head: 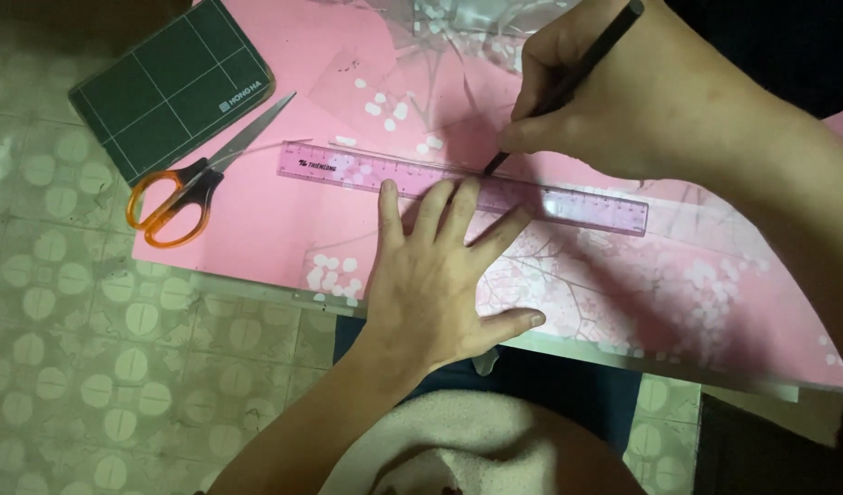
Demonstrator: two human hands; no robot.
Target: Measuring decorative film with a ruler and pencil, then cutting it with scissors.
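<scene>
My left hand (440, 275) lies flat with fingers spread on a clear purple ruler (348, 170), pressing it onto a pink sheet (256, 220) printed with white blossoms. My right hand (641, 92) grips a thin black pencil (582, 62). Its tip touches the sheet right at the ruler's far edge, just beyond my left fingertips.
Orange-handled scissors (187, 188) lie on the sheet's left corner. A dark green cutting mat (169, 82) sits at the upper left, partly under the sheet. Patterned green floor tiles (82, 348) surround the sheet. My knee in light cloth (458, 449) is at the bottom.
</scene>
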